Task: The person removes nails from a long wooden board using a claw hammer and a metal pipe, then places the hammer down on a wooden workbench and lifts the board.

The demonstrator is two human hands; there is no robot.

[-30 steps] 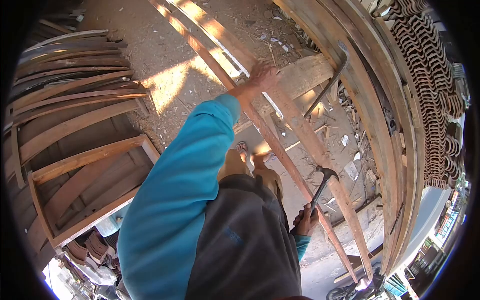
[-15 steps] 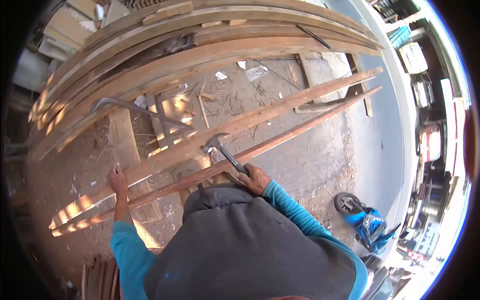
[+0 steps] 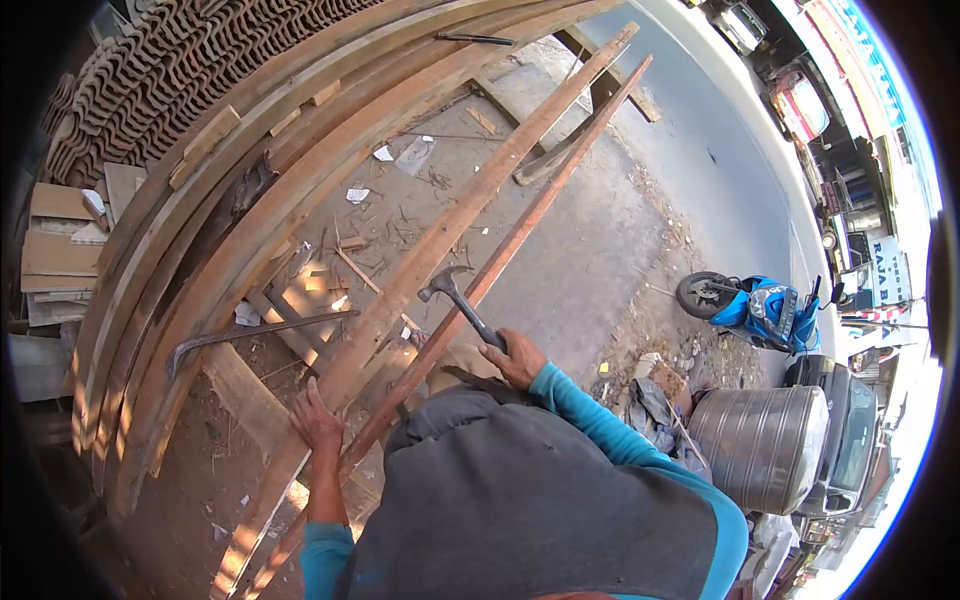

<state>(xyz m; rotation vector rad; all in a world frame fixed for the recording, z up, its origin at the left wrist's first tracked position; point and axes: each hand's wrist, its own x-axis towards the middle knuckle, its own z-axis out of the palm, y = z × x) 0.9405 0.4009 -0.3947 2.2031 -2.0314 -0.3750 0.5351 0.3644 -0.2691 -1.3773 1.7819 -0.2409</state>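
My right hand (image 3: 515,360) is wrapped round the dark grip of a claw hammer (image 3: 462,305). The hammer's metal head points up and to the left, above two long wooden beams. Flat on the nearer part of the wider wooden beam (image 3: 455,225) lies my left hand (image 3: 317,418), its fingers stretched and apart. A narrower reddish wooden beam (image 3: 500,250) runs alongside, closer to my body. Beyond the wider beam, a curved metal pry bar (image 3: 255,332) leans across the timber on the left.
Long stacked timbers (image 3: 330,165) curve across the left, with roof tiles (image 3: 170,85) behind them. Wood scraps and paper litter the ground. At right are a blue motorbike (image 3: 765,312), a ribbed metal tank (image 3: 758,440) and a dark vehicle (image 3: 850,450).
My view has turned, bringing the tank and roof tiles into sight. My left hand has shifted along the wider beam, its fingers now spread on top. The hammer stays in my right hand.
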